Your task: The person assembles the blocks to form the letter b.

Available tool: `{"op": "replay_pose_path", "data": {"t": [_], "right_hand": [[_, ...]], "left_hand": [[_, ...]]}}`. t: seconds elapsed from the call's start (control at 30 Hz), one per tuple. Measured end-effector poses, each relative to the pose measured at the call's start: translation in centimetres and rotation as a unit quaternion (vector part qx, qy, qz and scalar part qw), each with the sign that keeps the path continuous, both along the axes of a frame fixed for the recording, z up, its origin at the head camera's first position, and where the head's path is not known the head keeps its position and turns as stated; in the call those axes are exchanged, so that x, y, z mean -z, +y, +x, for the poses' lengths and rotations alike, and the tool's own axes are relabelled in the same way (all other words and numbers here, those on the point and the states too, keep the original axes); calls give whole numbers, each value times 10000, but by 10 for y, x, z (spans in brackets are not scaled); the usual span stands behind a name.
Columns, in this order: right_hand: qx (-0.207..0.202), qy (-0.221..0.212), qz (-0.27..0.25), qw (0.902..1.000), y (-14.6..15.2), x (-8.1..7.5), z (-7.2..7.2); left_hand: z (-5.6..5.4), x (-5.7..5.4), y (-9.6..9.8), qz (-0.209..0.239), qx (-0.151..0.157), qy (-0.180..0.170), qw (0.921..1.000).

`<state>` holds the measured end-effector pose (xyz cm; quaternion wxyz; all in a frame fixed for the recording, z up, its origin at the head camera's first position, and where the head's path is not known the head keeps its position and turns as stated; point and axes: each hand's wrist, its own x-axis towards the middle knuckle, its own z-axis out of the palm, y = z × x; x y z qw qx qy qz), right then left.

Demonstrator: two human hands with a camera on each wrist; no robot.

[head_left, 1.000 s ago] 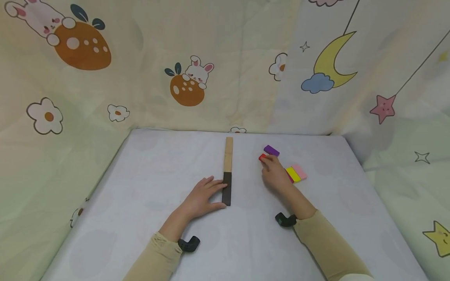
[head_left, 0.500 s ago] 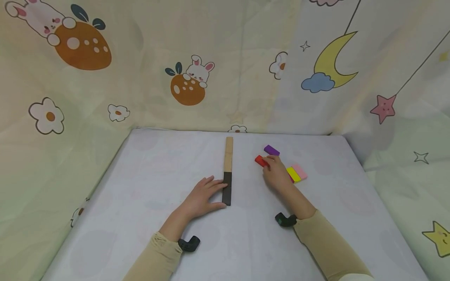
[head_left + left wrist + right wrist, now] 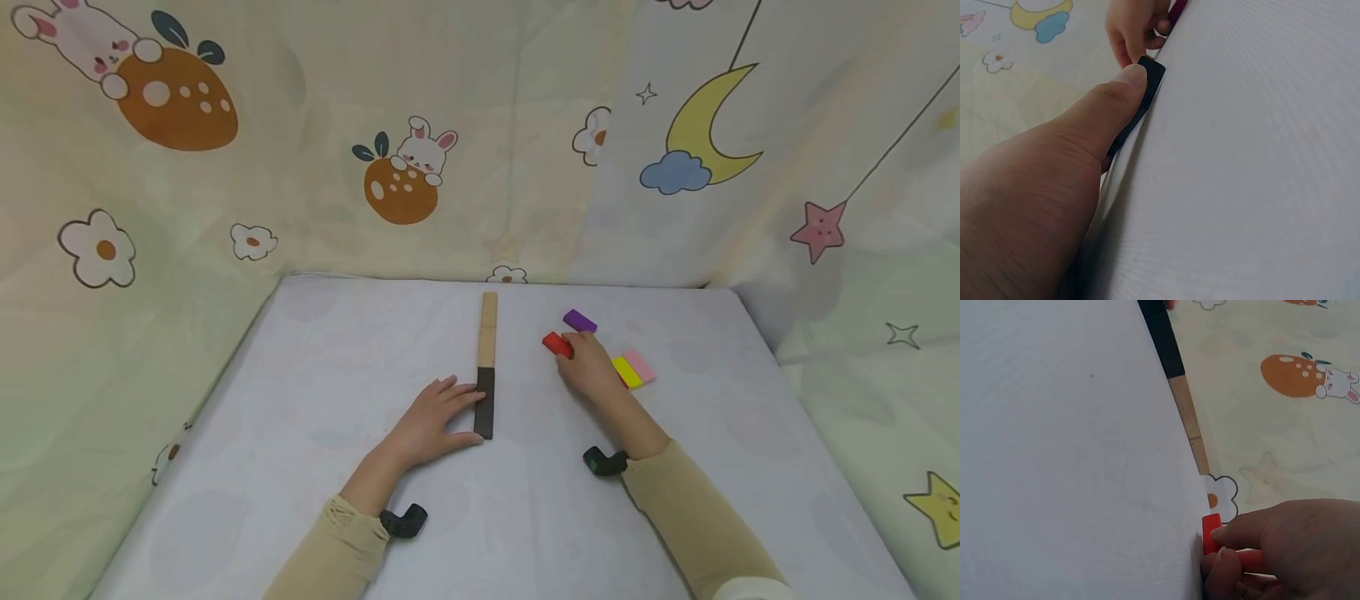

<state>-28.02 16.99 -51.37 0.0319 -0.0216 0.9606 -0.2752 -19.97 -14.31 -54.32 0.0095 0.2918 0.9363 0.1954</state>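
In the head view, two dark blocks (image 3: 485, 404) and two wood-coloured blocks (image 3: 488, 329) form one straight row running away from me. My left hand (image 3: 429, 421) lies beside the dark end, its fingers extended and touching the side, the thumb at the near end. The left wrist view shows that thumb against a dark block (image 3: 1154, 72). To the right of the row, my right hand (image 3: 587, 367) pinches a red block (image 3: 556, 342) between thumb and fingers, low at the tabletop. The right wrist view shows the red block (image 3: 1211, 526) too, partly hidden by fingers.
A purple block (image 3: 580, 321) lies just beyond my right hand. To its right, yellow (image 3: 627, 372) and pink (image 3: 639, 367) blocks lie side by side, with a dark pink edge partly hidden by the hand. A white cloth (image 3: 540, 517) covers the table; printed fabric walls surround it.
The red block has come further into view, to the left of my right fingertips. My right hand and forearm have shifted slightly; the left hand and the row stay put.
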Motion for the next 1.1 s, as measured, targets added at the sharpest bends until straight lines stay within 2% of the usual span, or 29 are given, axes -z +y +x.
{"op": "replay_pose_path", "data": {"t": [0.2,0.6,0.83,1.1], "right_hand": [[13,-116,11,9999,1,-1,-4],[-97,-186,-382,9990,-3,-1,-13],[-169,-205,-559,9981,-13,-3,-16],[-474,-107,-453,9978,-33,-2,-27]], "left_hand": [[-1,2,1,-66,-18,4,10000],[-2,3,1,-63,-34,33,10000],[-2,3,1,-44,-29,39,10000],[-1,4,1,19,-12,121,9999]]}}
